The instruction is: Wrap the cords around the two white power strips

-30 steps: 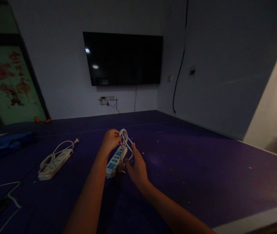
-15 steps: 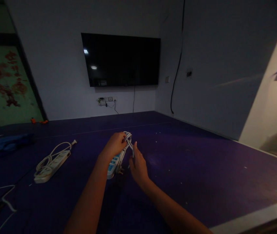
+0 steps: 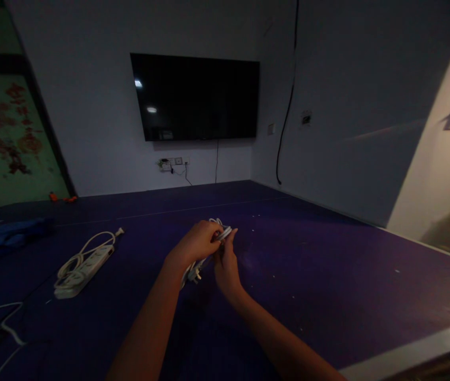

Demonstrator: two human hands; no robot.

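Observation:
My left hand [image 3: 199,242] is closed around a looped white power cord [image 3: 225,233], with the fingers curled over the top of the coil. Pressed against the same loops from the right is my right hand [image 3: 227,267], its thumb pointing up and its fingers bent beneath the cord. The cord's plug [image 3: 195,273] hangs below the left hand with its prongs showing. My left hand and wrist hide nearly all of the blue-and-white power strip that the cord lies along.
To the left, a second white power strip [image 3: 90,271] lies with its cord coiled on it. Farther left are a blue cloth item [image 3: 14,234] and a loose white cable [image 3: 12,325]. Small white scraps dot the purple surface [image 3: 308,275]. A television [image 3: 196,98] hangs on the wall.
My left hand has moved right and turned over the cord, now covering the blue sockets. The cord loops have shifted right and lower, and my right hand's fingers have closed in on them.

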